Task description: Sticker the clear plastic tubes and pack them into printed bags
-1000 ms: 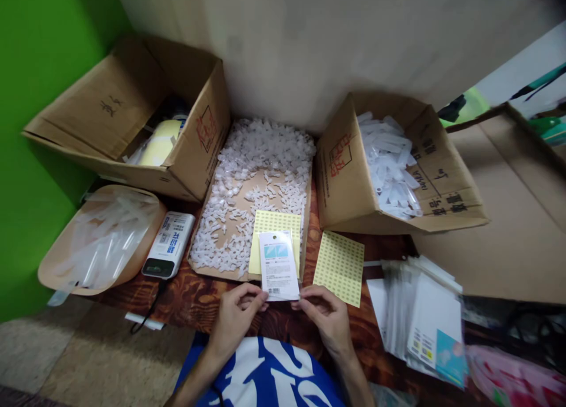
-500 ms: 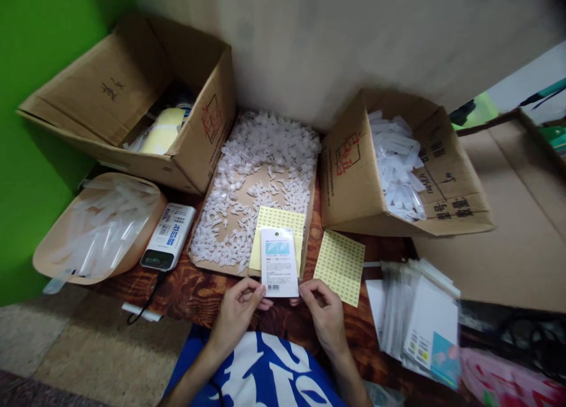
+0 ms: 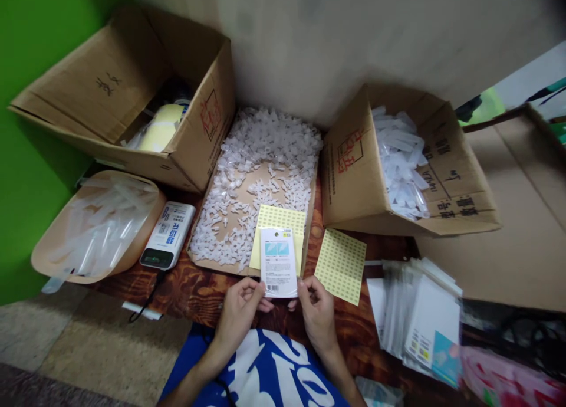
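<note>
A white printed packaging card (image 3: 278, 268) with a hanging hole, two blue pictures and a barcode lies before me, its lower edge toward my body. My left hand (image 3: 243, 304) pinches its lower left corner between thumb and fingers. At the lower right corner my right hand (image 3: 316, 307) grips the same card. Behind the card, a yellow sheet of small stickers (image 3: 269, 215) rests on a shallow cardboard tray (image 3: 254, 186) of small white plastic pieces (image 3: 269, 138). A second sticker sheet (image 3: 340, 265) lies on the table to the right.
Cardboard boxes stand at the back left (image 3: 216, 109) and back right (image 3: 349, 183), the right one holding translucent plastic pieces (image 3: 400, 159). A beige bin (image 3: 44, 253) of clear strips and a power bank (image 3: 170, 233) with a cable sit left. Packaged cards (image 3: 427, 324) are stacked right.
My right hand has shifted slightly left, closer in against the card's corner. A small yellow mark and print now show at the card's top right. The camera view has moved a little.
</note>
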{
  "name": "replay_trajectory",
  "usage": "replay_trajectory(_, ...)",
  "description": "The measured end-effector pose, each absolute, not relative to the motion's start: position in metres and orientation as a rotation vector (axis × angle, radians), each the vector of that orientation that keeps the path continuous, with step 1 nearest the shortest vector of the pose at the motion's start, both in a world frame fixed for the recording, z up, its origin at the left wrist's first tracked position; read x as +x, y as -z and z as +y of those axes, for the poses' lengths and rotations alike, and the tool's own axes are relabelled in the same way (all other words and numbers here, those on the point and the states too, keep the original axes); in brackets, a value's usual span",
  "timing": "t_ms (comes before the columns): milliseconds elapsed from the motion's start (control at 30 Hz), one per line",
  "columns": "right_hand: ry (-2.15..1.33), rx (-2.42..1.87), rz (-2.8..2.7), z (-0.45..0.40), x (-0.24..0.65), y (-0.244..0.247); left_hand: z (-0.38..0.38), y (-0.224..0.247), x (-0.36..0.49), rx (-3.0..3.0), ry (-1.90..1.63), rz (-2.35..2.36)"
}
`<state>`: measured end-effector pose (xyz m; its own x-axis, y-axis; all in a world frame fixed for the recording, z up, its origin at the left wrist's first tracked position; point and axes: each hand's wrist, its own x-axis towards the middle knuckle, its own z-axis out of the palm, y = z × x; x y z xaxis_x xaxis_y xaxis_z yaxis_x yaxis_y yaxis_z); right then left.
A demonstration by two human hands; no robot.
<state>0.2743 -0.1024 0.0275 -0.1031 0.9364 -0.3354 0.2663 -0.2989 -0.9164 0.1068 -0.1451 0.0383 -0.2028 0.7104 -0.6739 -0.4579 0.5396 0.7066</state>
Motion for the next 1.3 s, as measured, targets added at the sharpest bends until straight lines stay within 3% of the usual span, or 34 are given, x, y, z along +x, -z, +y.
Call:
replay_trajectory(367,-1.26,-1.723,-1.294,-0.109,0.261,-0.015,-0.147,-0.034,0.112,0.273,-1.074,1.475)
replay_trajectory(567,-0.989,-1.813,-1.443,-0.111,0.262,-0.016,-0.15,-0.031,0.111,0.351,-1.082,1.513)
replay_trajectory(767,-1.474,-1.635,-0.996,-0.106,0.27,-0.02,-0.153,-0.031,0.108,0.408,-1.063,1.488)
replay_trajectory(900,-1.841,-1.445,-0.983,-0.109,0.268,-0.021,-0.158,-0.032,0.11,0.447,-1.047,1.481)
replay_trajectory(1167,-1.913,-1.237,-0.925,-0.122,0.284,-0.021,-0.162,-0.043,0.116,0.491,-1.013,1.396)
replay_trajectory(1300,-1.785,-1.151,-0.886,-0.115,0.302,-0.035,-0.157,-0.052,0.124,0.645,-0.969,1.308)
